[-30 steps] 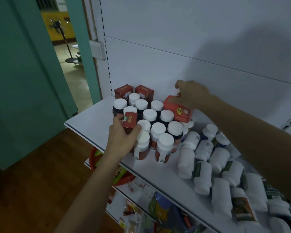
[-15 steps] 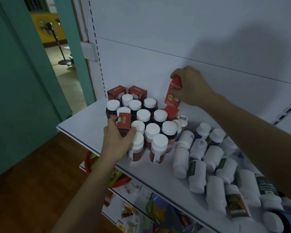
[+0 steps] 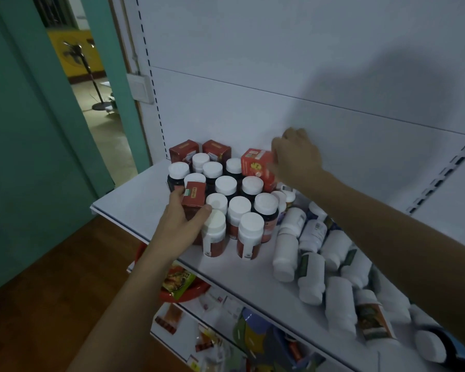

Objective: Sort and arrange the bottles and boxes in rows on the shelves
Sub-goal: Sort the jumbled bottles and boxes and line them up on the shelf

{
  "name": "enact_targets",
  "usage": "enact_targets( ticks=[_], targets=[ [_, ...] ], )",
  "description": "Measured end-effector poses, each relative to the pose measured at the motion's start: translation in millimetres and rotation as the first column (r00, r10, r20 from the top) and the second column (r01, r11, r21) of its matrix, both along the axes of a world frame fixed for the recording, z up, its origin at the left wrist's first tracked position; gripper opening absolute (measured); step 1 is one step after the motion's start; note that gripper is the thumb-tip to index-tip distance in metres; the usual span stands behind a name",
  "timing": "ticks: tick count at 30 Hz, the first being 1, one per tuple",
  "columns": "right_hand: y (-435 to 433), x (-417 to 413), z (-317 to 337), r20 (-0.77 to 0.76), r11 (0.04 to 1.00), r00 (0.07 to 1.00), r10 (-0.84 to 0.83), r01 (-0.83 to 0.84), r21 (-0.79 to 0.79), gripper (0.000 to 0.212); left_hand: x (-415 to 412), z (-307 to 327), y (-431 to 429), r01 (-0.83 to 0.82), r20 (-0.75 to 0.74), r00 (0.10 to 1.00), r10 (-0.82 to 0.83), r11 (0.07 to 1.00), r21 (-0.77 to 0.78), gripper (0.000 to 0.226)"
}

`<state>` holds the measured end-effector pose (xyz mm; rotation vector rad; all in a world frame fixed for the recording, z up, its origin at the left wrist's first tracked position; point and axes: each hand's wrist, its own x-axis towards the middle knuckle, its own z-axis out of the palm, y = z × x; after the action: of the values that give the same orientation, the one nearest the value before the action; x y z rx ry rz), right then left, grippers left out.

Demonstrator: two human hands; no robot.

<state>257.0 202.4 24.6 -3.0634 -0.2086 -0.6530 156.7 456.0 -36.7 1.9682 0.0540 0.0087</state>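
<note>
Several upright dark bottles with white caps [image 3: 239, 205] stand in rows at the left end of the white shelf [image 3: 134, 202]. Two dark red boxes [image 3: 184, 151] stand against the back panel behind them. My left hand [image 3: 180, 224] grips a small dark red box [image 3: 194, 196] at the front left of the group. My right hand [image 3: 297, 157] holds a brighter red box [image 3: 258, 165] upright at the back right of the rows, behind the bottles. Several white bottles [image 3: 310, 260] lie on their sides to the right.
More toppled bottles, some with green labels [image 3: 371, 320], crowd the shelf's right end under my right forearm. A red basin with packets [image 3: 180, 288] and assorted packages sit on lower shelves. A green door and an open doorway with a fan are on the left.
My right hand lifted the bright red box off the bottle tops, turned it upright and lowered it behind the rows. My left hand stayed on its small box.
</note>
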Motion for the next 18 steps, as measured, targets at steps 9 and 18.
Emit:
enact_targets(
  ticks=[9, 18],
  targets=[
    [-57.8, -34.8, 14.8, -0.229, 0.987, 0.973, -0.003, 0.039, 0.155, 0.018, 31.0, 60.3, -17.4, -0.059, 0.296, 0.946, -0.135, 0.825, 0.562, 0.064],
    [-213.4, -162.8, 24.2, -0.486, 0.946, 0.818, -0.306, 0.317, -0.063, 0.031, 35.4, 72.4, -188.0, 0.321, 0.111, 0.786, -0.608, 0.555, 0.767, 0.066]
  ],
)
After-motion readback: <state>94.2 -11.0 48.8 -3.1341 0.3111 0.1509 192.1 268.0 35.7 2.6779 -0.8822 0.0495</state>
